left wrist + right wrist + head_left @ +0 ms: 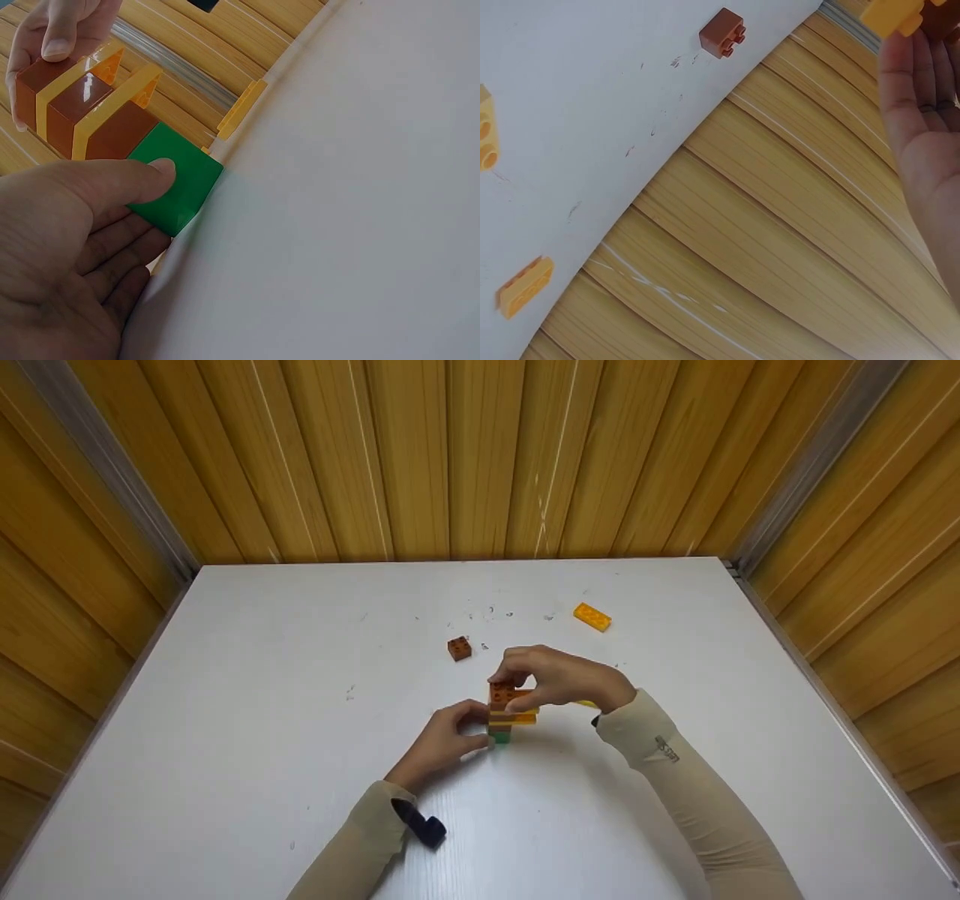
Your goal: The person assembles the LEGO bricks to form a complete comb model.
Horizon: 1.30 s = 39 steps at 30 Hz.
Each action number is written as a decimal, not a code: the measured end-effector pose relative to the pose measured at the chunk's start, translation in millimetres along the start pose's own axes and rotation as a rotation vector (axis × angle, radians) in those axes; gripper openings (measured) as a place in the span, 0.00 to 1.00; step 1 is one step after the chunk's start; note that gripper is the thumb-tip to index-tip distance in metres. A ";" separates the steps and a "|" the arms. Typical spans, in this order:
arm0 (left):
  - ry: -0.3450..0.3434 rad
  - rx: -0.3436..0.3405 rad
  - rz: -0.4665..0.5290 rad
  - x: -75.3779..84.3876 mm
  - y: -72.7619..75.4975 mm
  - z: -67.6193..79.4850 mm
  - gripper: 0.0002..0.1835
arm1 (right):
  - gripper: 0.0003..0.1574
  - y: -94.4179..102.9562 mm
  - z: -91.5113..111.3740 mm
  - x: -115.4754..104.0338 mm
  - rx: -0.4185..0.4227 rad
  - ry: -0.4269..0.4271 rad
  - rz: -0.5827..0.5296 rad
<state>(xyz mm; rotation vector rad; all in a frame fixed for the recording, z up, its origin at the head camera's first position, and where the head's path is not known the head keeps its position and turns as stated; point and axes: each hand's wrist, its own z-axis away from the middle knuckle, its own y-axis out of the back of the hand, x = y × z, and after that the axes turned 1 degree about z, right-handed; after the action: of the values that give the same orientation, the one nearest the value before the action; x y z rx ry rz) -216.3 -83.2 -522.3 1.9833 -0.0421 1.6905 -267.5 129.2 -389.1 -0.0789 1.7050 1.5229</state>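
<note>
A tower of toy building bricks stands on the white table between both hands. At its foot is a green brick (pixel 193 184), with brown bricks (pixel 120 133) and yellow bricks (pixel 112 105) stacked alternately above. The yellow ones jut out to the right in the head view. My left hand (pixel 448 735) grips the lower end, its thumb lying on the green brick's face in the left wrist view. From above, my right hand (pixel 562 675) holds the brown brick (pixel 501 692) on top between thumb and fingers. In the right wrist view only part of the tower shows, past that hand's fingers (pixel 922 90).
A loose brown brick (pixel 459 649) lies beyond the tower. Farther back on the right is a loose yellow brick (pixel 592 617). Another yellow brick (pixel 588 703) is partly hidden by the right wrist. Wood-patterned walls (pixel 480 457) enclose the table (pixel 262 675) at the back and sides.
</note>
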 end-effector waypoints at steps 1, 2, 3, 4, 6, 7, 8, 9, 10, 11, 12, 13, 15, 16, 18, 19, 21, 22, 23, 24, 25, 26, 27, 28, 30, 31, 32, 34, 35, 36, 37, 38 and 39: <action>0.004 -0.002 0.000 0.3 0.1 0.3 0.18 | 0.21 0.1 -0.1 -0.1 -0.003 -0.005 0.004; 0.006 -0.004 -0.001 0.6 0.2 0.6 0.18 | 0.21 0.1 -0.1 -0.3 -0.006 -0.011 0.009; 0.010 -0.006 -0.004 0.6 0.2 0.6 0.18 | 0.21 0.1 0.0 -0.4 -0.010 -0.015 0.008; 0.013 -0.008 -0.005 0.5 0.2 0.6 0.18 | 0.21 0.1 0.1 -0.5 -0.013 -0.021 0.008; 0.017 -0.010 -0.007 0.5 0.0 0.7 0.18 | 0.21 0.1 0.5 -1.2 -0.018 -0.029 0.006; 0.019 -0.011 -0.010 0.4 0.1 0.6 0.18 | 0.21 0.2 0.6 -1.5 -0.019 -0.029 0.003; 0.021 -0.010 -0.013 0.1 0.1 0.4 0.18 | 0.21 0.3 0.7 -1.9 -0.018 -0.028 0.003; 0.024 -0.010 -0.015 0.1 0.2 0.3 0.19 | 0.21 0.4 0.6 -2.3 -0.017 -0.025 0.003; 0.024 -0.010 -0.015 0.0 0.4 0.2 0.19 | 0.21 0.6 0.5 -2.5 -0.016 -0.018 0.003; 0.025 -0.009 -0.016 -0.1 0.4 0.2 0.19 | 0.20 0.7 0.4 -2.6 -0.015 -0.011 0.002; 0.027 -0.009 -0.016 -0.5 0.5 0.1 0.19 | 0.21 0.8 0.3 -2.6 -0.015 -0.004 0.000; 0.028 -0.010 -0.016 -0.7 0.6 0.0 0.19 | 0.21 0.9 0.4 -2.5 -0.014 0.001 -0.002; 0.030 -0.009 -0.012 -0.9 0.8 -0.2 0.19 | 0.21 1.1 0.5 -1.9 -0.012 0.010 -0.005; 0.029 -0.009 -0.011 -1.0 1.0 -0.2 0.19 | 0.22 1.2 0.7 -1.5 -0.012 0.011 -0.004; 0.027 -0.007 -0.009 -1.2 1.1 -0.4 0.18 | 0.23 1.7 1.2 -0.8 -0.009 0.019 -0.001; 0.026 -0.007 -0.009 -1.0 1.2 -0.4 0.18 | 0.24 1.9 1.7 -0.4 -0.007 0.023 0.002; 0.030 -0.005 -0.009 -0.7 1.2 -0.3 0.18 | 0.26 2.1 2.5 1.1 -0.003 0.036 0.004; 0.033 -0.005 -0.009 -0.4 1.1 -0.1 0.18 | 0.27 2.2 3.1 2.1 -0.001 0.041 0.002; 0.035 -0.005 -0.009 -0.2 0.9 -0.1 0.18 | 0.28 2.4 3.8 3.0 0.004 0.052 -0.001; 0.039 -0.005 -0.007 0.2 0.9 0.0 0.18 | 0.29 2.3 4.5 4.3 0.009 0.060 -0.009; 0.038 -0.004 -0.009 0.2 0.6 0.0 0.18 | 0.29 2.2 5.3 5.5 0.014 0.065 -0.018; 0.035 -0.004 -0.005 0.4 0.4 -0.1 0.18 | 0.30 2.2 6.3 6.8 0.023 0.076 -0.028; 0.031 -0.004 -0.003 0.5 0.3 -0.2 0.18 | 0.31 2.4 7.5 7.8 0.035 0.088 -0.035; 0.026 -0.003 0.000 0.7 0.2 -0.3 0.18 | 0.31 2.5 8.5 8.9 0.046 0.094 -0.042; 0.020 -0.001 0.011 0.8 0.1 -0.5 0.18 | 0.32 3.1 10.8 11.0 0.069 0.101 -0.053; 0.017 0.000 0.016 0.9 0.0 -0.6 0.18 | 0.32 3.6 12.1 12.2 0.082 0.104 -0.053; 0.018 0.000 0.021 1.4 0.0 -0.5 0.18 | 0.33 3.9 13.6 13.6 0.096 0.106 -0.048; 0.029 0.002 0.019 1.5 0.0 -0.5 0.19 | 0.33 4.6 16.8 16.9 0.116 0.093 -0.040; 0.031 0.002 0.016 1.4 0.1 -0.6 0.19 | 0.33 4.8 18.7 18.7 0.125 0.087 -0.033; 0.037 0.001 0.013 1.4 0.1 -0.7 0.19 | 0.32 5.2 20.6 20.7 0.135 0.078 -0.025; 0.043 0.001 0.010 1.4 0.1 -0.8 0.19 | 0.32 5.5 22.7 22.8 0.144 0.067 -0.018; 0.049 0.000 0.006 1.5 0.1 -0.9 0.19 | 0.32 5.9 24.7 24.8 0.151 0.054 -0.013; 0.051 -0.001 0.004 1.2 0.1 -1.0 0.19 | 0.32 6.3 26.7 26.9 0.157 0.037 -0.013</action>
<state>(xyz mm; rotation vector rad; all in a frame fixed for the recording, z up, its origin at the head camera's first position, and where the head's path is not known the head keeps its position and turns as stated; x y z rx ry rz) -217.0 -82.4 -521.1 1.9399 -0.0286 1.7421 -274.6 165.9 -398.1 -0.0366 1.8441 1.3816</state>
